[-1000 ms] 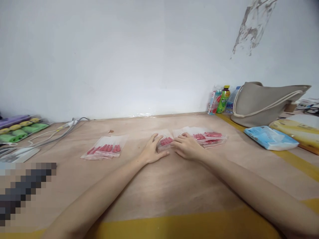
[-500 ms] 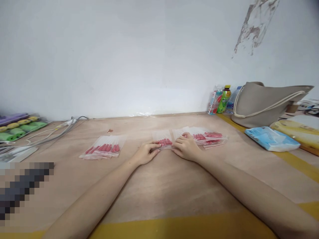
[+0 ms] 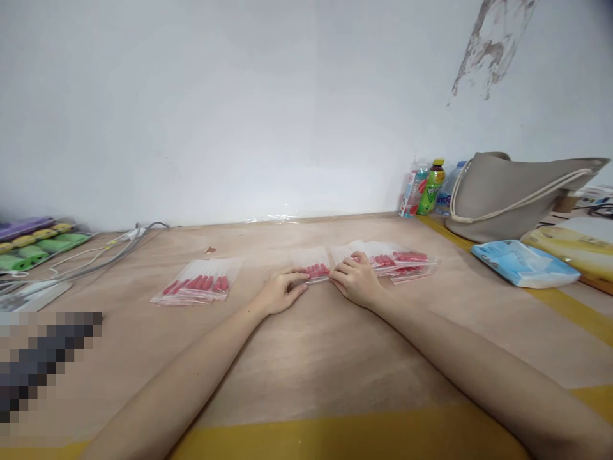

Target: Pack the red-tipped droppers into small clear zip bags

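Observation:
A small clear plastic bag with red pieces inside (image 3: 313, 265) lies flat on the brown table (image 3: 306, 358) in the middle. My left hand (image 3: 280, 292) pinches its near left edge with curled fingers. My right hand (image 3: 355, 281) presses its fingertips on the bag's near right edge. Just right of that hand lies a pile of similar bags with red pieces (image 3: 400, 263). Another stack of filled bags (image 3: 198, 282) lies apart on the left.
Grey cables (image 3: 103, 255) and green and purple items (image 3: 33, 241) sit at the far left. At the back right stand bottles (image 3: 428, 188), a beige bag (image 3: 512, 195), a blue packet of tissues (image 3: 524, 264) and a yellow packet (image 3: 569, 246). A white wall bounds the table's far edge.
My left hand has gone from lying flat beside the bag to curling its fingers onto the bag's near edge. My right hand has shifted slightly towards it.

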`<action>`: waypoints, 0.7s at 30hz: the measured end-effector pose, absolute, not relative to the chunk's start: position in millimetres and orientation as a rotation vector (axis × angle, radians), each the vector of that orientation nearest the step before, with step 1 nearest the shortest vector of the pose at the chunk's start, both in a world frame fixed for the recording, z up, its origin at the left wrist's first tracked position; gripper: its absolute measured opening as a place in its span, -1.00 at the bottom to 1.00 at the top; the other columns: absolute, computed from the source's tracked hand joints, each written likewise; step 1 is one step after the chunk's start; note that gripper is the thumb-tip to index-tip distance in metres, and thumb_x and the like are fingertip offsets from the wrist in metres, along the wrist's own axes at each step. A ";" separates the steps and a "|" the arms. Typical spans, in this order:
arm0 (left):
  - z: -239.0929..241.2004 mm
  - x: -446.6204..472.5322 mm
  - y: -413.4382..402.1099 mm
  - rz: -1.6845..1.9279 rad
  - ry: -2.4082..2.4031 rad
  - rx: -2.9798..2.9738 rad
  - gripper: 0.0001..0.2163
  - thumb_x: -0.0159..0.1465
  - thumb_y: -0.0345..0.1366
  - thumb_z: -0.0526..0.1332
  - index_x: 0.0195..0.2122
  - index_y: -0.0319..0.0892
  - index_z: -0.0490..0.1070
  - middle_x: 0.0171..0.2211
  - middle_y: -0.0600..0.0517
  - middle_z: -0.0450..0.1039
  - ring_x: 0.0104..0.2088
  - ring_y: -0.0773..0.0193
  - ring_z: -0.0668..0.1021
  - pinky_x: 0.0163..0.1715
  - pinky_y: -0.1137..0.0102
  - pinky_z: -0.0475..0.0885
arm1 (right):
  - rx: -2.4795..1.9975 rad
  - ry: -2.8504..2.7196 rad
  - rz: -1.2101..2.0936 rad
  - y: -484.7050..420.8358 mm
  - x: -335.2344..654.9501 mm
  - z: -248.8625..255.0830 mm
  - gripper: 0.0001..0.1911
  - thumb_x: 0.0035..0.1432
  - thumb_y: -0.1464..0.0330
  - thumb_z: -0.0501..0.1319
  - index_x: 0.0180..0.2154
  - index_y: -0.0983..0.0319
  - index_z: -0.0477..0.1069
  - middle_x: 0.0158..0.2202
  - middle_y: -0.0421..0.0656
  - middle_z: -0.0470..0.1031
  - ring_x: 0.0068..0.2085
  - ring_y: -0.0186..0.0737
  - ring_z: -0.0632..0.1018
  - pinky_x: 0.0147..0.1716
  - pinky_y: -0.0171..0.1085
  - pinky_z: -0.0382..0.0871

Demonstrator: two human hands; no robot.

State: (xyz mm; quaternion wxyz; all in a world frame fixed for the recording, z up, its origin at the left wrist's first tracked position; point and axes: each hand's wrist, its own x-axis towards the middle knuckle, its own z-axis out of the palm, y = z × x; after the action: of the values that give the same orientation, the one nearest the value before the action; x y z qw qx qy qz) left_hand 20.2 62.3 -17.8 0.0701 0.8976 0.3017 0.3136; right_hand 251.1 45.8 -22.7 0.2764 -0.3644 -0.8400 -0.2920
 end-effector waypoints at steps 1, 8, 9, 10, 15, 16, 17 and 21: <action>-18.5 22.0 62.6 0.975 0.893 2.749 -0.76 0.21 -0.30 0.16 -0.09 -0.13 0.41 -0.07 -0.05 0.39 -0.10 0.20 0.46 -0.10 0.27 0.40 | -0.976 -2.254 -0.789 46.3 250.7 -23.4 -0.80 0.14 0.46 0.06 -0.43 0.20 0.44 -0.46 -0.17 0.48 -0.36 -0.29 0.35 -0.12 -0.14 -0.03; -23.3 48.7 64.5 1.165 0.733 3.064 -0.88 0.23 -0.36 0.12 -0.28 -0.18 0.44 -0.26 -0.01 0.47 -0.24 0.27 0.50 -0.20 0.36 0.42 | -0.924 -2.239 -0.782 48.7 250.8 -26.3 -0.78 0.12 0.53 0.03 -0.41 0.23 0.43 -0.48 -0.18 0.46 -0.38 -0.32 0.35 -0.08 -0.15 -0.03; -24.0 52.1 65.0 1.169 0.740 3.079 -0.87 0.23 -0.38 0.10 -0.32 -0.18 0.44 -0.29 -0.01 0.48 -0.27 0.27 0.50 -0.23 0.36 0.43 | -0.914 -2.239 -0.775 48.8 251.1 -26.1 -0.77 0.12 0.53 0.02 -0.41 0.24 0.42 -0.49 -0.19 0.45 -0.39 -0.32 0.34 -0.08 -0.15 -0.03; -24.6 54.8 65.6 1.174 0.751 3.089 -0.86 0.24 -0.39 0.09 -0.34 -0.19 0.45 -0.31 -0.01 0.48 -0.29 0.27 0.51 -0.26 0.36 0.42 | -0.905 -2.241 -0.770 48.9 251.4 -25.7 -0.77 0.12 0.53 0.02 -0.42 0.24 0.42 -0.50 -0.19 0.45 -0.40 -0.33 0.34 -0.07 -0.14 -0.04; -26.0 61.0 68.9 1.184 0.779 3.174 -0.85 0.23 -0.41 0.08 -0.36 -0.18 0.44 -0.35 0.00 0.50 -0.35 0.26 0.51 -0.33 0.34 0.39 | -0.881 -2.270 -0.758 48.7 252.0 -22.7 -0.76 0.12 0.52 0.00 -0.46 0.25 0.39 -0.54 -0.21 0.41 -0.44 -0.35 0.33 -0.06 -0.14 -0.05; -25.9 61.4 69.2 1.182 0.779 3.193 -0.84 0.22 -0.41 0.07 -0.36 -0.18 0.44 -0.35 0.00 0.50 -0.36 0.26 0.51 -0.33 0.34 0.38 | -0.879 -2.276 -0.758 48.6 251.7 -22.0 -0.77 0.12 0.52 0.00 -0.46 0.26 0.38 -0.54 -0.21 0.41 -0.44 -0.35 0.33 -0.06 -0.13 -0.05; -25.6 61.8 69.3 1.180 0.777 3.210 -0.84 0.22 -0.42 0.06 -0.36 -0.18 0.44 -0.36 0.00 0.50 -0.36 0.26 0.51 -0.33 0.34 0.37 | -0.877 -2.281 -0.759 48.6 251.3 -21.3 -0.78 0.12 0.51 0.00 -0.46 0.26 0.37 -0.54 -0.21 0.41 -0.44 -0.35 0.33 -0.06 -0.13 -0.06; -24.0 63.9 68.7 1.173 0.763 3.265 -0.83 0.22 -0.43 0.04 -0.40 -0.20 0.42 -0.39 0.00 0.50 -0.37 0.26 0.51 -0.36 0.35 0.34 | -0.861 -2.296 -0.756 48.2 249.3 -19.2 -0.80 0.12 0.49 0.01 -0.44 0.27 0.37 -0.53 -0.20 0.41 -0.44 -0.33 0.35 -0.05 -0.11 -0.06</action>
State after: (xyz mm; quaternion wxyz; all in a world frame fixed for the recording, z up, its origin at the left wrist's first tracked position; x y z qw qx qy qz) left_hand 63.9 68.7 -24.0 -0.2041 0.8998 0.2102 0.3233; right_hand 249.3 48.2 -19.2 0.2839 -0.3216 -0.8580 -0.2826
